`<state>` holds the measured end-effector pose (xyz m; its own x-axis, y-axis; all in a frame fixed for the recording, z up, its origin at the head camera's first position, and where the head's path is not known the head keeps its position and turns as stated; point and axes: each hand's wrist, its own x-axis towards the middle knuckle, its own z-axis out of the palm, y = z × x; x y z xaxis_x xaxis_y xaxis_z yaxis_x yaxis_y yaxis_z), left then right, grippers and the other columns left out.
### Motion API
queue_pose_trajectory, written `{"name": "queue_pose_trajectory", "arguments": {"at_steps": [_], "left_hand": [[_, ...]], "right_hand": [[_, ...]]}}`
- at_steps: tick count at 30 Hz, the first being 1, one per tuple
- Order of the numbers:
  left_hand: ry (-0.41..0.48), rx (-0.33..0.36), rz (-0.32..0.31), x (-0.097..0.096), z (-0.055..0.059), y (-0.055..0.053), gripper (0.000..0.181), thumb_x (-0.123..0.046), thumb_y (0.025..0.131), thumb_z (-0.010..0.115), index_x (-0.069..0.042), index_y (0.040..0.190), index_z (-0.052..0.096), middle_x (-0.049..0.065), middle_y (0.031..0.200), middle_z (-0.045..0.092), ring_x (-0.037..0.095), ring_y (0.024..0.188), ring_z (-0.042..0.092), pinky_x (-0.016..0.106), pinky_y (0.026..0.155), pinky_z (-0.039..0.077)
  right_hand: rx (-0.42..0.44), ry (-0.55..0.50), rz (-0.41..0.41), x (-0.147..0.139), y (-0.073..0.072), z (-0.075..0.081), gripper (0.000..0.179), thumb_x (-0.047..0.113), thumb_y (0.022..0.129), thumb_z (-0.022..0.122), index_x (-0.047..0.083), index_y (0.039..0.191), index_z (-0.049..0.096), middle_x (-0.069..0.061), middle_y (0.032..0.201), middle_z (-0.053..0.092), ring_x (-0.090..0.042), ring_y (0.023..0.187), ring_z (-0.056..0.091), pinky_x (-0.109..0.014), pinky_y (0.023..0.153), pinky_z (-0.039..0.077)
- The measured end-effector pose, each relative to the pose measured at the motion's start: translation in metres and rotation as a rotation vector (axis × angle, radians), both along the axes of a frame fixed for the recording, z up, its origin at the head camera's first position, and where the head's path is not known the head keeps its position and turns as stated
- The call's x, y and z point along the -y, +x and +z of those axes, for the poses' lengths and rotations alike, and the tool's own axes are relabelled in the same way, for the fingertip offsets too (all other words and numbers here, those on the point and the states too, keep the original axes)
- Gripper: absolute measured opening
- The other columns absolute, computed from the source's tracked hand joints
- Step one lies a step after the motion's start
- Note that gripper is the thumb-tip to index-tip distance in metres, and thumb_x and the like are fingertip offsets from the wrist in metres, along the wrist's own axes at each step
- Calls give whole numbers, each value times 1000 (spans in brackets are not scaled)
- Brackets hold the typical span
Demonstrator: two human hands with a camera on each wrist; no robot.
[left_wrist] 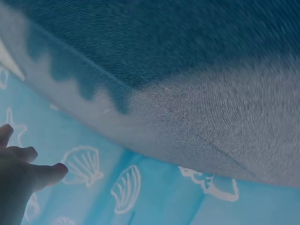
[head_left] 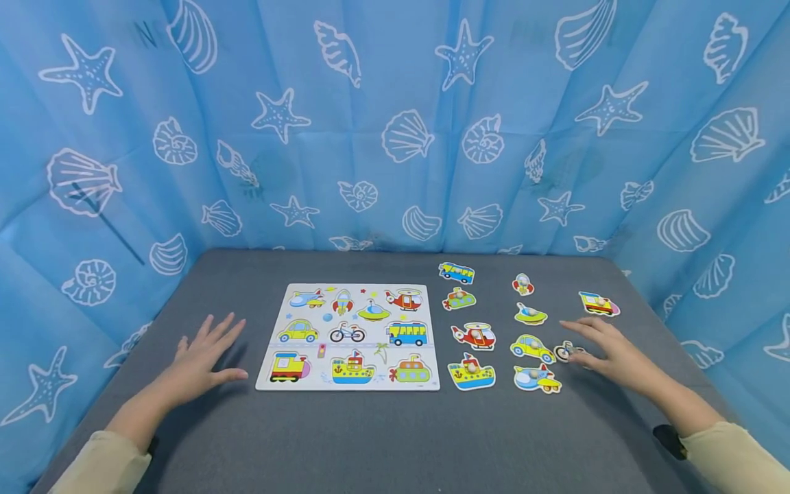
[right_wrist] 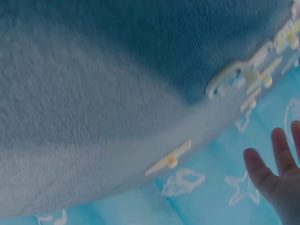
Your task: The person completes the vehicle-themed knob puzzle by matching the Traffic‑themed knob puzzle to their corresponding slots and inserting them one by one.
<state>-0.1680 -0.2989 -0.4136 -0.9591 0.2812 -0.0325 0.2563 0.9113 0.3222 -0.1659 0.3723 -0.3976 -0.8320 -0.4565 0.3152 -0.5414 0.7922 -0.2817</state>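
Observation:
My left hand (head_left: 200,360) hovers over the table left of the white puzzle board (head_left: 263,377), fingers spread and holding nothing. Its fingertips also show at the lower left of the left wrist view. On the right, my right hand (head_left: 620,357) has its fingers stretched out, the thumb close by a bicycle piece (head_left: 563,351). Nothing is gripped in it; the right wrist view shows the fingers (right_wrist: 258,168) apart. Near this hand are a yellow car piece (head_left: 532,348), an airplane piece (head_left: 535,378) and a green flying-saucer piece (head_left: 529,313).
Beyond the right hand lies a train piece (head_left: 599,303). Rocket (head_left: 522,284), bus (head_left: 457,273), submarine (head_left: 459,299), helicopter (head_left: 474,335) and ship (head_left: 472,372) pieces lie right of the board. A blue seashell curtain (head_left: 370,82) surrounds the grey table (head_left: 395,439).

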Motion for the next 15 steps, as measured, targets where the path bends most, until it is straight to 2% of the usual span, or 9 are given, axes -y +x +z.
{"name": "queue_pose_trajectory", "arguments": {"at_steps": [4,6,11,15], "left_hand": [[-6,33,-58,-2,-5,-3,97,-54,78,72,-3,150,32,28,154,22,55,140,5,81,95,4],[-4,53,-80,-4,-7,-4,97,-56,78,71,-3,150,33,27,154,23,55,140,6,80,96,4],[-3,72,-105,-9,-10,-7,96,-57,78,71,-4,149,35,24,155,25,54,140,9,79,98,4],[-14,93,-117,-13,-10,-12,97,-58,77,71,-4,150,35,22,155,26,54,140,9,79,99,3]], "right_hand": [[35,-85,79,5,2,-7,56,5,72,83,3,124,62,-5,102,58,-16,90,55,-30,71,49],[66,-153,141,8,2,-11,54,2,73,82,5,123,64,-2,97,57,-12,84,54,-25,66,47],[175,-281,279,12,-1,-19,52,-6,75,77,11,123,66,2,84,49,-9,68,45,-24,53,40],[287,-302,314,13,-5,-24,46,-6,80,73,10,123,66,3,79,46,-10,64,43,-25,49,36]]}}
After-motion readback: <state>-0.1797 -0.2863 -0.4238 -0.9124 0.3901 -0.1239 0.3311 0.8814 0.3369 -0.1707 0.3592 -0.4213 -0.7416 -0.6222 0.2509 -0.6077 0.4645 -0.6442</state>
